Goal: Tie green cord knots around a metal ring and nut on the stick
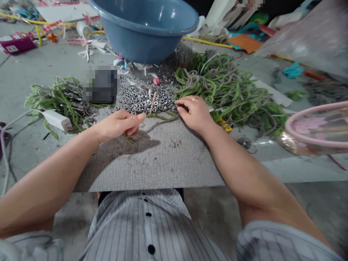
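Observation:
My left hand (pixel 123 123) is closed on a green and grey cord (pixel 160 123), with a short green end hanging below the fingers. The cord stretches across the board to my right hand (pixel 196 111), which wears a ring. The fingers of that hand are curled together at the right edge of a pile of small metal nuts (pixel 138 103). What sits between those fingertips is partly hidden and too small to name. A thin wooden stick (pixel 153 103) lies tilted on the nuts, just beyond the cord.
A large blue basin (pixel 146 40) stands behind the nuts. Heaps of green and grey cords lie at right (pixel 228 87) and left (pixel 63 96). Near the left heap are a dark blurred-out object (pixel 104 87) and a white adapter (pixel 57 120). A pink-rimmed clear bag (pixel 320 127) is at far right.

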`<state>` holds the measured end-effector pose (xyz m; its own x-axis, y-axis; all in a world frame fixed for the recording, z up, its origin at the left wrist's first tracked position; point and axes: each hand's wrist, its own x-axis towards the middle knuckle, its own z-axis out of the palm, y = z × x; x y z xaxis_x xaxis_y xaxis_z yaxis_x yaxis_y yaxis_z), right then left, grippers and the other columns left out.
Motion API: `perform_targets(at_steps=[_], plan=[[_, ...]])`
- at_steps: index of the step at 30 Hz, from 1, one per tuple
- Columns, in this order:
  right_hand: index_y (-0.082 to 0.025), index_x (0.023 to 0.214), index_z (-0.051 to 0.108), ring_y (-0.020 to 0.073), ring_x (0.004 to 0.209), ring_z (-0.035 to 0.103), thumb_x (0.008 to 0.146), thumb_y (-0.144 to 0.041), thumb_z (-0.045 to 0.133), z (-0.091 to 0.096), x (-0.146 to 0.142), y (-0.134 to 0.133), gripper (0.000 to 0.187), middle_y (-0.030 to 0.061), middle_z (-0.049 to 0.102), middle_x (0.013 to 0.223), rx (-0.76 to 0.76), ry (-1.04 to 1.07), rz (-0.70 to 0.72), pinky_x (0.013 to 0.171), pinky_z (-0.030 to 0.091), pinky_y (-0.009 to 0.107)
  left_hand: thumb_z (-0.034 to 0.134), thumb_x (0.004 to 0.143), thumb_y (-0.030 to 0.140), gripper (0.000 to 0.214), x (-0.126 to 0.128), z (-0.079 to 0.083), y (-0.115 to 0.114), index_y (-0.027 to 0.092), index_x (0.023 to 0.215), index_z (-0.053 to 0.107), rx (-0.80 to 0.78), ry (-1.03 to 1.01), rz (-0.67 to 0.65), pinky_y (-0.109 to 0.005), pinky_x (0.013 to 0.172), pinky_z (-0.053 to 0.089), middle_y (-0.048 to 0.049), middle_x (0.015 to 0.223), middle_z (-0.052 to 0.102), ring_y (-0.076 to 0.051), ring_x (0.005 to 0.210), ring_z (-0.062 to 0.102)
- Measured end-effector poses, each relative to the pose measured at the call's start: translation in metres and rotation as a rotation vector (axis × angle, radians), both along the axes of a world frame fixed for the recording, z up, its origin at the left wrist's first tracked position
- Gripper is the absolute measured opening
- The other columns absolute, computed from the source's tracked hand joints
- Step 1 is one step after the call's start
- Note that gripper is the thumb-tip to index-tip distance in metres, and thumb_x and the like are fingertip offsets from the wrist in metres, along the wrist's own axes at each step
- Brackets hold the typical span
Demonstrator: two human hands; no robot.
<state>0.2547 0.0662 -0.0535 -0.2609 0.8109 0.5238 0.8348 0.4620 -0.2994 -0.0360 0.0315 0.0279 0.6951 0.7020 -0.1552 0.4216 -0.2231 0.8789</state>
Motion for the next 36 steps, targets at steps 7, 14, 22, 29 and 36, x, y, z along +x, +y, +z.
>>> perform_targets(at_steps=[7, 14, 22, 29, 36], plan=[[-0.023, 0.086, 0.071, 0.0298, 0.093, 0.066, 0.077, -0.012, 0.05, -0.002, 0.015, 0.003, 0.026, 0.0092, 0.074, 0.093, -0.013, -0.094, -0.195, 0.096, 0.044, 0.06, 0.043, 0.091, 0.048, 0.05, 0.004, -0.005, -0.001, 0.019, 0.05, 0.038, 0.208, 0.292, -0.072, -0.024, 0.048, 0.029, 0.0017, 0.048, 0.041, -0.009, 0.045, 0.036], [-0.023, 0.063, 0.065, 0.0393, 0.12, 0.05, 0.083, -0.018, 0.053, 0.004, 0.052, 0.003, 0.024, 0.0119, 0.073, 0.092, 0.113, -0.079, -0.343, 0.104, 0.002, 0.079, 0.052, 0.088, 0.04, 0.034, 0.013, -0.004, -0.014, 0.018, 0.062, 0.055, 0.517, 0.583, -0.214, -0.026, 0.051, 0.025, -0.0008, 0.058, 0.054, -0.012, 0.051, 0.042], [-0.019, 0.07, 0.068, 0.0412, 0.113, 0.051, 0.077, -0.015, 0.055, 0.013, 0.057, 0.003, 0.016, 0.0174, 0.072, 0.1, 0.098, -0.104, -0.522, 0.101, 0.006, 0.078, 0.05, 0.089, 0.036, 0.031, 0.013, -0.005, -0.016, 0.017, 0.066, 0.056, 0.556, 0.596, -0.248, -0.025, 0.051, 0.024, -0.0028, 0.063, 0.058, -0.011, 0.053, 0.043], [-0.025, 0.087, 0.07, 0.0352, 0.105, 0.06, 0.084, -0.021, 0.05, 0.035, 0.014, -0.015, 0.021, 0.0093, 0.072, 0.096, 0.104, -0.169, -0.238, 0.091, 0.039, 0.06, 0.051, 0.089, 0.035, 0.029, 0.013, -0.006, -0.016, 0.017, 0.068, 0.058, 0.56, 0.6, -0.244, -0.025, 0.053, 0.026, -0.0023, 0.064, 0.059, -0.012, 0.055, 0.047], [-0.022, 0.067, 0.063, 0.0272, 0.071, 0.066, 0.084, -0.04, 0.059, 0.027, 0.0, -0.017, 0.024, 0.006, 0.066, 0.063, -0.239, -0.319, -0.291, 0.081, 0.045, 0.047, 0.051, 0.089, 0.034, 0.028, 0.014, -0.005, -0.017, 0.017, 0.068, 0.057, 0.556, 0.616, -0.24, -0.025, 0.053, 0.025, -0.002, 0.064, 0.058, -0.012, 0.055, 0.045]])
